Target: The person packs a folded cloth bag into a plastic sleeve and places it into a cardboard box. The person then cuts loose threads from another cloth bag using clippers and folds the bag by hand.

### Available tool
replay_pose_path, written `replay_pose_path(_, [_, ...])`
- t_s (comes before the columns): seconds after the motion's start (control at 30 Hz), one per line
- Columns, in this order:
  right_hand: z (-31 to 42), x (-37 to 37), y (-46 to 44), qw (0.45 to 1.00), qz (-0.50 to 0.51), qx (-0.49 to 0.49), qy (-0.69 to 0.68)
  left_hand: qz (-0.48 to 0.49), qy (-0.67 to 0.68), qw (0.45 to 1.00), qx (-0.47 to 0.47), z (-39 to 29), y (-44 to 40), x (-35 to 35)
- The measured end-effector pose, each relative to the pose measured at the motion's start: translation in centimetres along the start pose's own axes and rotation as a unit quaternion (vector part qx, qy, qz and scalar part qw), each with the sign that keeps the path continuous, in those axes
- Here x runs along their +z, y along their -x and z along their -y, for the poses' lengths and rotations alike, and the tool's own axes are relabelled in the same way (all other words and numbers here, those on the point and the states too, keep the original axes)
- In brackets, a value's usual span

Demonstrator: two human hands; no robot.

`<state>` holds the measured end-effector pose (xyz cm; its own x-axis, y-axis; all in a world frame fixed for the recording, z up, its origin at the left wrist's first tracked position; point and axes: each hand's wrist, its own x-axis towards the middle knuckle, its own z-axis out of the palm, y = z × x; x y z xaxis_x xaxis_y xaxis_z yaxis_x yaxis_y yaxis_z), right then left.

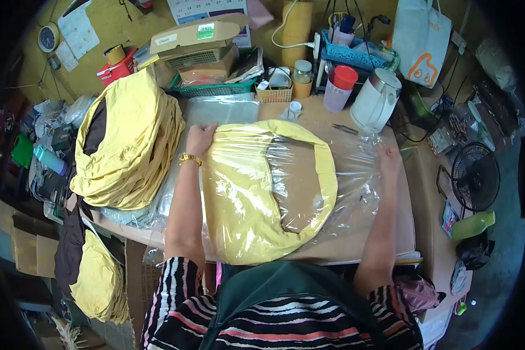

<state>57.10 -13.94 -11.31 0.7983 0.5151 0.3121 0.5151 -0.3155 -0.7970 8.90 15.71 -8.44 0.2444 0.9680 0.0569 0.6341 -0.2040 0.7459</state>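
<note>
A yellow cloth bag (239,192) with a wide looped strap lies flat on the table inside a clear plastic bag (356,175). My left hand (201,140), with a gold-coloured bracelet at the wrist, is closed at the upper left corner of the cloth bag, gripping the plastic there. On the other side, my right hand (389,158) is closed on the gathered plastic and pulls it taut. The strap's loop points right, and brown table surface shows through it. Some fingertips of both hands are hidden.
A tall pile of yellow cloth bags (128,140) stands left, beside flat clear plastic bags (224,109). At the back are a white kettle (376,99), a purple cup (337,96) and a green basket (216,88). A black fan (475,175) stands right.
</note>
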Motion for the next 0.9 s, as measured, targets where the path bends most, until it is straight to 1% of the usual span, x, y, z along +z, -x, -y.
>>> replay_pose_path(0.03, [0.1, -1.4, 0.2, 0.991, 0.053, 0.104, -0.065, -0.044, -0.081, 0.996, -0.011, -1.5, 1.2, -0.3])
replay_pose_path(0.07, [0.2, -2.5, 1.0, 0.98, 0.077, 0.159, -0.096, -0.085, -0.162, 0.983, -0.022, -2.8, 2.5, -0.3])
replay_pose_path(0.1, [0.4, -3.7, 1.9, 0.964, 0.098, 0.214, -0.123, -0.129, -0.199, 0.972, -0.003, -3.8, 3.2, -0.1])
replay_pose_path(0.13, [0.9, -3.9, 3.6, 0.932, 0.119, 0.257, -0.226, -0.123, -0.198, 0.973, 0.002, -4.7, 4.3, 0.3])
replay_pose_path(0.17, [1.5, -4.6, 5.0, 0.887, 0.138, 0.294, -0.327, -0.124, -0.254, 0.957, 0.069, -5.4, 6.0, 1.0])
replay_pose_path(0.2, [1.5, -5.9, 6.2, 0.888, 0.134, 0.295, -0.326, -0.127, -0.309, 0.933, 0.133, -5.7, 7.5, 1.7])
replay_pose_path(0.23, [1.5, -7.2, 7.7, 0.871, 0.19, 0.308, -0.332, -0.124, -0.308, 0.934, 0.135, -5.4, 8.9, 2.7])
replay_pose_path(0.3, [1.5, -8.7, 9.8, 0.85, 0.244, 0.326, -0.335, -0.038, -0.327, 0.935, 0.132, -4.4, 11.5, 4.6])
replay_pose_path(0.33, [1.6, -9.0, 10.7, 0.874, 0.348, 0.261, -0.217, -0.032, -0.328, 0.935, 0.132, -4.0, 12.0, 5.2])
replay_pose_path(0.37, [1.8, -9.0, 11.3, 0.872, 0.443, 0.186, -0.094, -0.022, -0.313, 0.942, 0.121, -3.6, 12.4, 5.5])
replay_pose_path(0.4, [2.3, -8.6, 10.9, 0.872, 0.443, 0.184, -0.096, -0.017, -0.298, 0.948, 0.112, -3.4, 12.5, 5.6])
replay_pose_path(0.47, [3.8, -7.2, 8.9, 0.899, 0.425, 0.105, 0.022, -0.013, -0.298, 0.947, 0.118, -2.7, 12.0, 6.1])
replay_pose_path(0.5, [7.9, -7.8, 7.9, 0.931, 0.355, 0.06, -0.056, -0.005, -0.25, 0.961, 0.119, -2.3, 11.3, 6.3])
replay_pose_path(0.53, [13.3, -9.4, 6.2, 0.951, 0.279, 0.013, -0.135, 0.001, -0.202, 0.972, 0.12, -2.3, 10.5, 6.0])
replay_pose_path(0.57, [15.8, -10.7, 2.9, 0.936, 0.275, -0.053, -0.213, -0.009, -0.144, 0.985, 0.095, -3.0, 10.3, 5.5])
replay_pose_path(0.6, [21.0, -12.3, 2.0, 0.936, 0.201, -0.094, -0.273, -0.013, -0.145, 0.985, 0.095, -3.4, 10.1, 4.9])
replay_pose_path(0.63, [24.5, -13.6, -0.2, 0.914, 0.189, -0.125, -0.337, -0.015, 0.005, 0.992, 0.123, -3.7, 9.9, 4.4])
replay_pose_path(0.67, [27.7, -14.3, -1.9, 0.899, 0.178, -0.152, -0.371, -0.014, 0.154, 0.977, 0.15, -3.9, 9.9, 3.9])
replay_pose_path(0.7, [30.2, -14.1, -3.2, 0.893, 0.167, -0.176, -0.38, -0.011, 0.231, 0.967, 0.11, -4.4, 10.6, 4.2])
replay_pose_path(0.73, [32.8, -13.5, -4.6, 0.889, 0.164, -0.194, -0.382, -0.015, 0.232, 0.966, 0.112, -5.0, 11.7, 4.9])
replay_pose_path(0.77, [34.9, -12.2, -5.6, 0.889, 0.16, -0.204, -0.378, 0.024, 0.357, 0.933, 0.028, -5.6, 13.0, 6.2])
replay_pose_path(0.8, [36.7, -10.9, -6.2, 0.891, 0.156, -0.213, -0.37, 0.064, 0.473, 0.877, -0.055, -6.1, 14.0, 7.2])
replay_pose_path(0.87, [39.9, -9.6, -6.7, 0.891, 0.14, -0.243, -0.358, 0.128, 0.511, 0.847, -0.07, -5.8, 14.9, 9.5])
replay_pose_path(0.9, [41.5, -9.3, -6.8, 0.89, 0.125, -0.261, -0.352, 0.126, 0.512, 0.847, -0.067, -6.1, 14.7, 10.8])
